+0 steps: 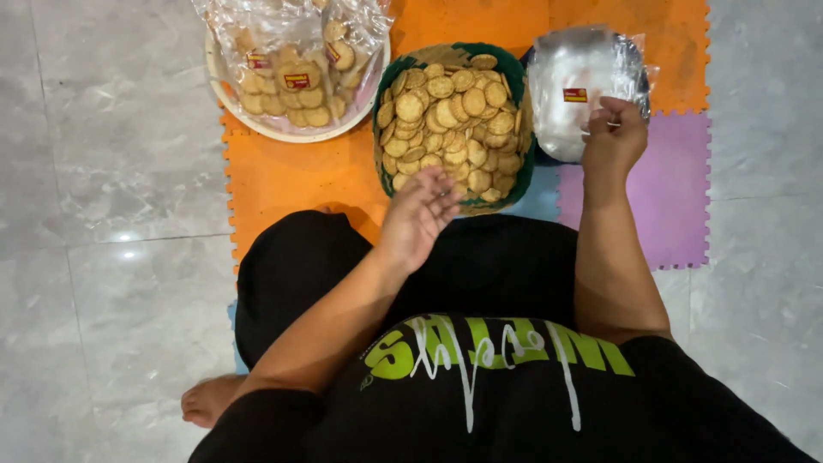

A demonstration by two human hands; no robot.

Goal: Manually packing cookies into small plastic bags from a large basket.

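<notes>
A green basket [517,70] heaped with round golden crackers [450,116] sits on the mat in front of me. My left hand [417,214] hovers at the basket's near edge, palm up, fingers loosely spread, holding nothing that I can see. My right hand [614,137] is closed on the near edge of a stack of clear plastic bags [573,86] with a red-and-yellow label, lying on a dark bowl to the right of the basket.
A white tray [296,133] at the back left holds several clear packets of crackers [291,64]. Orange [291,176] and purple [669,197] foam mat tiles lie on the grey marble floor [111,171]. My bare foot [208,399] rests at the lower left.
</notes>
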